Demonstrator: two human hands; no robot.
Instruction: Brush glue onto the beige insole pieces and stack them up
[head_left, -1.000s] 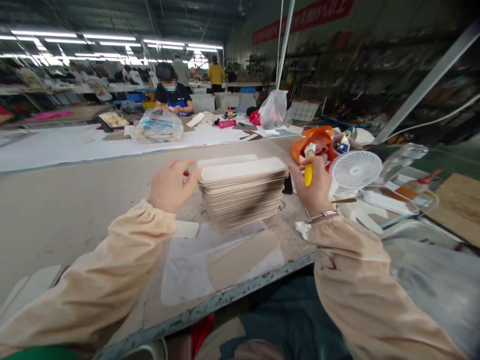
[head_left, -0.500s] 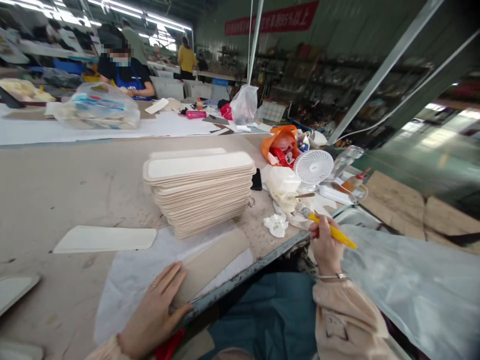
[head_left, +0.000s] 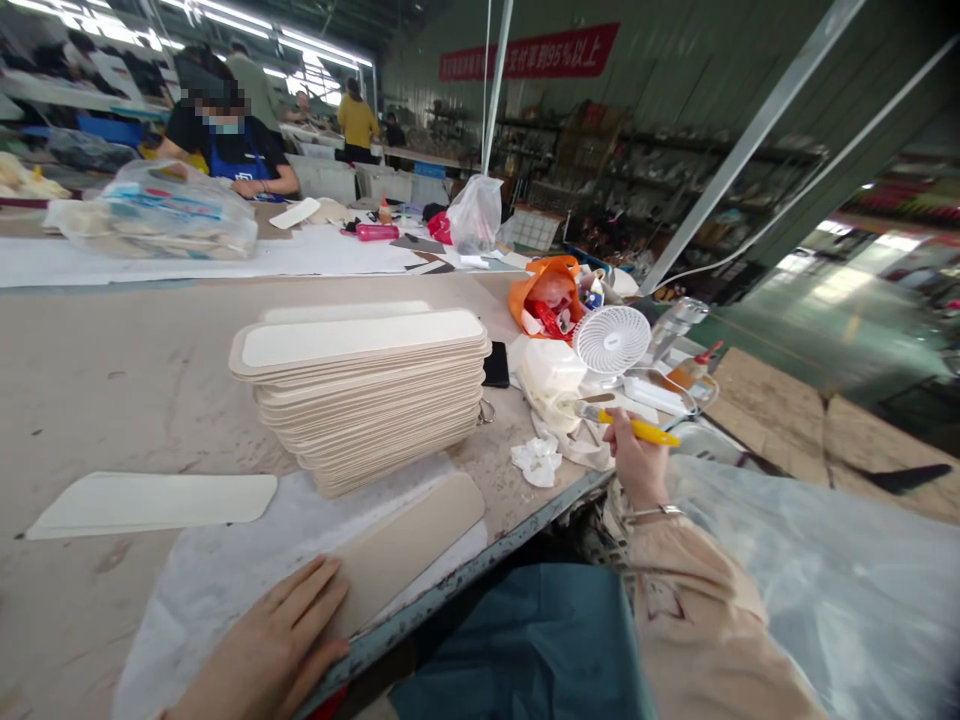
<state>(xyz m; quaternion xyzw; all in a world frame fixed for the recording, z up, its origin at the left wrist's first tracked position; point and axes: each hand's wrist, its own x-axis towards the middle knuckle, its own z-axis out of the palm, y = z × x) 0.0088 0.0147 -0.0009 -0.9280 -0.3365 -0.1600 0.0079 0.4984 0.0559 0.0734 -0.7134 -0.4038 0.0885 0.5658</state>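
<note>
My right hand [head_left: 636, 458] is closed round the yellow handle of a brush [head_left: 646, 431], whose tip points left towards a whitish, glue-smeared container [head_left: 553, 368]. Flat on the near end of a beige rounded panel [head_left: 416, 535] lies my left hand [head_left: 289, 630], fingers stretched out. That panel rests on a translucent white sheet [head_left: 187, 580] along the table's front edge. Just behind it stands a tall stack of similar panels [head_left: 375, 410], the top one bearing a white strip [head_left: 367, 337]. A crumpled white tissue [head_left: 537, 461] sits left of the brush.
White strips [head_left: 157, 502] lie at the left. Beyond the container are a small white fan [head_left: 612, 340], an orange bag [head_left: 546, 290] and a glue bottle [head_left: 691, 368]. A black phone [head_left: 496, 365] touches the stack's right side. A co-worker [head_left: 229, 150] sits across the table.
The brush has swung to a flatter angle, its bristle end now nearer the container. My left hand stays on the panel. The whole view has shifted somewhat.
</note>
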